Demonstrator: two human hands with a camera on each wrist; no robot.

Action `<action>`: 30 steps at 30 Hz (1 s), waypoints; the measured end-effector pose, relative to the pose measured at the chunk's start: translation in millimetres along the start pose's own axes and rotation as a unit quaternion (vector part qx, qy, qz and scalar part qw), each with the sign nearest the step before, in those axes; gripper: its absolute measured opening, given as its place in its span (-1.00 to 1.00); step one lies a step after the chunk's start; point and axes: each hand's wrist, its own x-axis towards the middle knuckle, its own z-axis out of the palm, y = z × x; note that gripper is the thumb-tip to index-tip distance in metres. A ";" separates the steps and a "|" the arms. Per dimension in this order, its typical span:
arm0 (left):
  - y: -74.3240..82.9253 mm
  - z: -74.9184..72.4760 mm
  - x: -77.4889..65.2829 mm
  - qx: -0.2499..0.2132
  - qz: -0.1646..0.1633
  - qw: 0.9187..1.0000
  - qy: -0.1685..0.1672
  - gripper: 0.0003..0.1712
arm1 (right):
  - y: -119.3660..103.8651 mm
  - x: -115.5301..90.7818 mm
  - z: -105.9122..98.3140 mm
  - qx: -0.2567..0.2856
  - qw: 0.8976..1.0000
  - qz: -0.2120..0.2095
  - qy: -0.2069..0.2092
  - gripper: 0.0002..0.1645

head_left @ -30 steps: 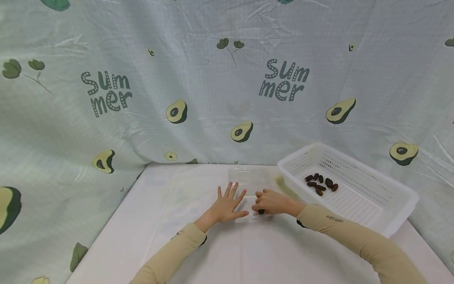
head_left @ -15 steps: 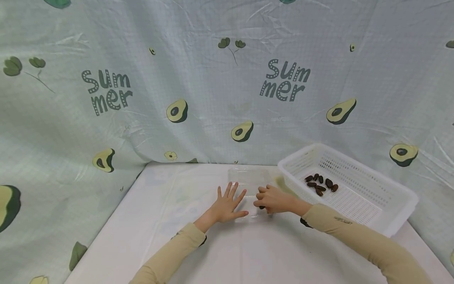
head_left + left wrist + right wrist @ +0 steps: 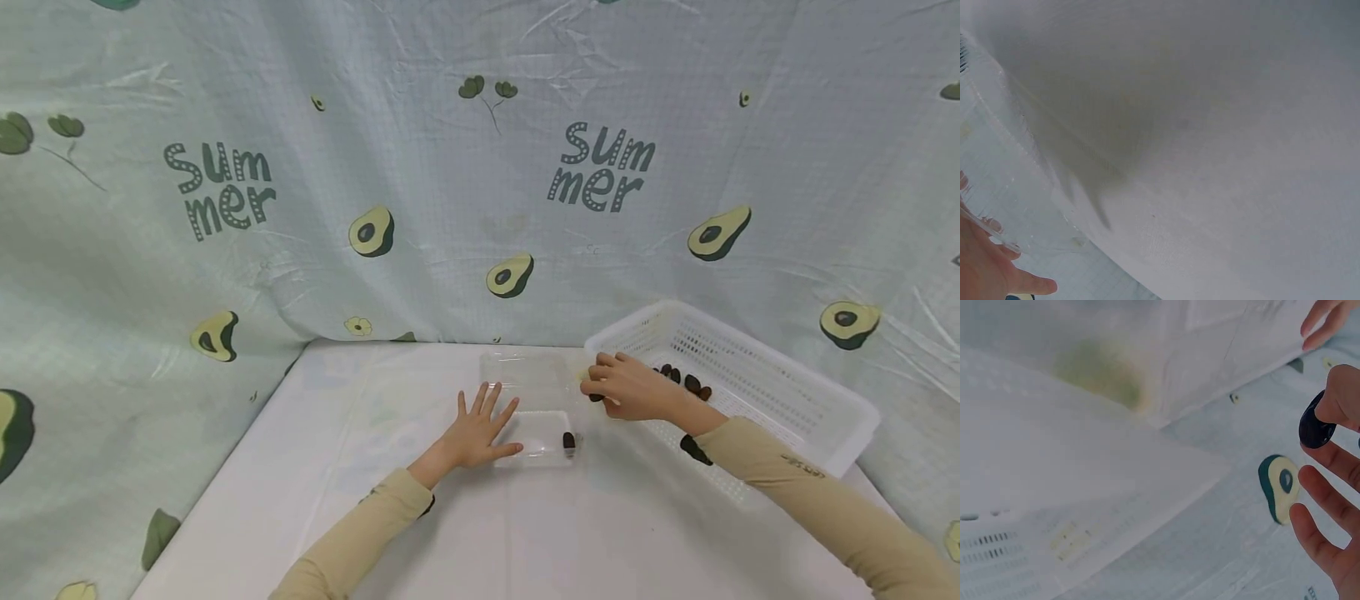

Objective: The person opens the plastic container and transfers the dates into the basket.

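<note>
My left hand (image 3: pixel 474 435) lies with spread, straight fingers over the left side of a clear plastic hinged box (image 3: pixel 542 458), whose lid (image 3: pixel 525 371) is folded back. A dark brown date (image 3: pixel 568 440) lies at the right end of that box. In the left wrist view the spread left hand (image 3: pixel 985 265) shows at the lower left against clear plastic. My right hand (image 3: pixel 633 390) is raised near the left rim of the white basket (image 3: pixel 795 367), pinching another dark date (image 3: pixel 1316 428) between thumb and forefinger; its other fingers are apart from it.
Several dark dates (image 3: pixel 692 382) lie in the slotted white basket, partly hidden behind the right hand. The basket stands at the right of the white table (image 3: pixel 390 392). A cloth printed with avocados (image 3: pixel 510 277) hangs behind the table.
My right hand has moved up and right from the box to the basket's rim, with a date in its fingers. The date in the box has come into sight. My left hand stays put.
</note>
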 end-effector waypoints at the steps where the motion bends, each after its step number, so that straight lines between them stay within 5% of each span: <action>1: -0.2 -0.2 -0.4 -0.001 0.002 1.000 0.002 -0.14 | 3.8 -3.6 -2.2 -0.004 1.000 0.006 0.002 -0.69; 8: -1.9 -0.3 -0.6 0.002 0.011 1.000 0.010 -0.13 | 30.2 -31.5 -8.2 -0.012 0.998 0.038 0.048 -0.65; 21: -2.5 0.2 -0.6 -0.005 0.017 1.000 0.014 -0.10 | 71.9 -85.7 4.3 -0.027 0.992 0.116 0.046 -0.58; 30: -2.2 2.9 0.7 -0.003 0.014 1.000 0.015 -0.12 | 90.0 -118.0 18.0 -0.007 0.975 0.221 -0.035 -0.64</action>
